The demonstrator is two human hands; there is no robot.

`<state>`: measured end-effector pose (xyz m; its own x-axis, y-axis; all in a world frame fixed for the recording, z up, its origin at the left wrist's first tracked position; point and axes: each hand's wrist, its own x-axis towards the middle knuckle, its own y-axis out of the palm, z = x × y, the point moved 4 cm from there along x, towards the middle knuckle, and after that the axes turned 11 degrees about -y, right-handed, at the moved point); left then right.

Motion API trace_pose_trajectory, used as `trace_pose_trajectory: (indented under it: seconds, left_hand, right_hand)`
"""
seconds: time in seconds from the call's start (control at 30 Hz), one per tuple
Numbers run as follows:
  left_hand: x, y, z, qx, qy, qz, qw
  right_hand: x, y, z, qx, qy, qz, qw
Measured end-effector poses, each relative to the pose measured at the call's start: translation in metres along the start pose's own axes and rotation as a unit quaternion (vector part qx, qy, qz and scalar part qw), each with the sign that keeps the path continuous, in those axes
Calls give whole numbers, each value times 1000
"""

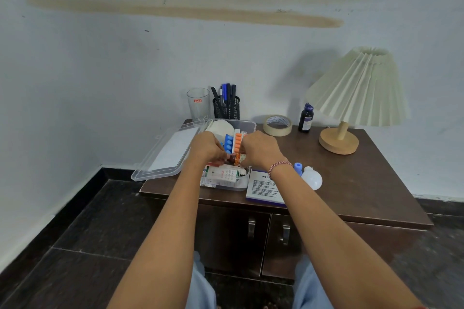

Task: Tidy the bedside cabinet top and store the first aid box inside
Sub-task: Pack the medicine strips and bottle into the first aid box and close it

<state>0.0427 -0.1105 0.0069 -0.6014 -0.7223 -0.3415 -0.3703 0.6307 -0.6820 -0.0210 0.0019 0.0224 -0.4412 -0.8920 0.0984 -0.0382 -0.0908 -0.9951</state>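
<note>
The clear first aid box [227, 187] sat open toward the front left of the cabinet top [356, 183], its lid [170, 150] flopped out past the left edge. Both hands were in the box. The right hand [261, 149] was wrapped round a small brown bottle [237, 159], and the left hand [208, 148] pinched its other end, fingertips mostly hidden. Blue and orange blister strips [238, 142] poked up behind the hands; the rest of the contents were too jumbled to read. By the box's right side lay a printed leaflet [263, 189] – partly under the wrist – and a white bulb [312, 178]. Along the back edge stood a glass [198, 104], pen holder [226, 108], tape roll [277, 125], dark bottle [306, 118] and lamp [351, 98].
</note>
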Motion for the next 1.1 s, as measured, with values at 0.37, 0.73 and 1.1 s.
trace_pose_trajectory:
  seconds: [0.37, 0.73, 1.1]
  left_hand:
    - [4, 4, -2, 81, 41, -53, 994]
    - [-1, -4, -11, 142, 64, -146, 977]
    - [-22, 32, -64, -111, 166, -144, 969]
  right_hand:
    - [3, 4, 3, -22, 0, 0, 1000]
    - [6, -4, -15, 98, 7, -14, 995]
    - [-25, -13, -101, 249, 167, -174, 938]
